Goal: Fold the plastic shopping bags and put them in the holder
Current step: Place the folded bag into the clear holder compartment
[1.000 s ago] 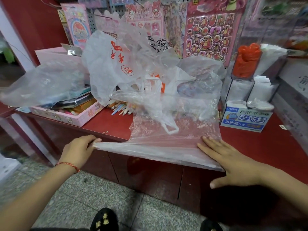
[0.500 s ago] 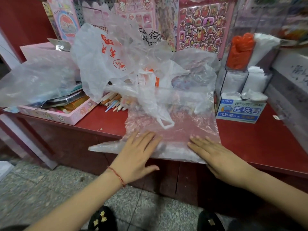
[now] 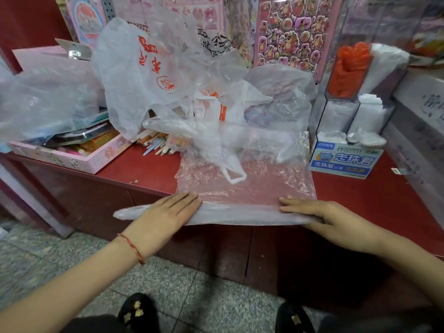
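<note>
A clear plastic bag [image 3: 249, 186] lies flat on the red counter [image 3: 374, 203], its near edge folded into a strip that hangs over the counter's front. My left hand [image 3: 165, 215] presses flat on the left part of that strip, fingers straight. My right hand [image 3: 319, 215] lies flat on the strip's right end. Behind the bag is a heap of crumpled bags, among them a white one with red print [image 3: 144, 73]. At the back right a clear holder [image 3: 353, 92] has folded orange and white bags standing in it.
A pink tray [image 3: 79, 159] of stationery sits at the left under another clear bag. Loose pencils [image 3: 156, 143] lie beside it. A blue and white box [image 3: 346, 161] stands at the right below the holder. Sticker sheets cover the back wall. Grey floor lies below.
My left hand has gone from pinching the bag's left corner to lying flat on the folded edge. The right hand has slid to the right end. The near edge is now a narrower strip.
</note>
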The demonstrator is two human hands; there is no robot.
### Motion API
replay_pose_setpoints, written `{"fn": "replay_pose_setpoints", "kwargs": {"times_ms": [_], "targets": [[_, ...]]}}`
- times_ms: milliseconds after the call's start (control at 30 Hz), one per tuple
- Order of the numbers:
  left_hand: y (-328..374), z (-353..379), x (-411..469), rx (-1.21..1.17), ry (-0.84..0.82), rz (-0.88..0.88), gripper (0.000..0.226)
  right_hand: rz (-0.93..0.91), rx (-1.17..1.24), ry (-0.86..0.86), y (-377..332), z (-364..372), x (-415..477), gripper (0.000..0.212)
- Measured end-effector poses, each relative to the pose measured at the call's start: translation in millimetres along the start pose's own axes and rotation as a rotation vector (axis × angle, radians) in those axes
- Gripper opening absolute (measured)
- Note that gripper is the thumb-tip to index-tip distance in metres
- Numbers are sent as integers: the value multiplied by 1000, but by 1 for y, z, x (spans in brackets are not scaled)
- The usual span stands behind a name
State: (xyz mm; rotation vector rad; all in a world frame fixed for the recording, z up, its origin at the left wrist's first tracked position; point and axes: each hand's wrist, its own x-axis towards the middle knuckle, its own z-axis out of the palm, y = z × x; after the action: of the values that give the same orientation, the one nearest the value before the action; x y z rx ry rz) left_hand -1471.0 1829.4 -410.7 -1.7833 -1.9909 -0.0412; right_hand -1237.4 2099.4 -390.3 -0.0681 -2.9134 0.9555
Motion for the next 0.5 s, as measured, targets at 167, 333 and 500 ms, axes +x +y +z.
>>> {"fn": "replay_pose_setpoints", "kwargs": {"times_ms": [167,333,500], "targets": [[-30,-15,-18,42,-169,-88,62,77,222,-75,1,-13,1,46],[-41,-26,-26,-137,-161,-161,39,123,223,20,0,-24,5,65],[-50,-60,-24,-717,-134,-531,27,167,428,233,-7,-27,16,13]]}}
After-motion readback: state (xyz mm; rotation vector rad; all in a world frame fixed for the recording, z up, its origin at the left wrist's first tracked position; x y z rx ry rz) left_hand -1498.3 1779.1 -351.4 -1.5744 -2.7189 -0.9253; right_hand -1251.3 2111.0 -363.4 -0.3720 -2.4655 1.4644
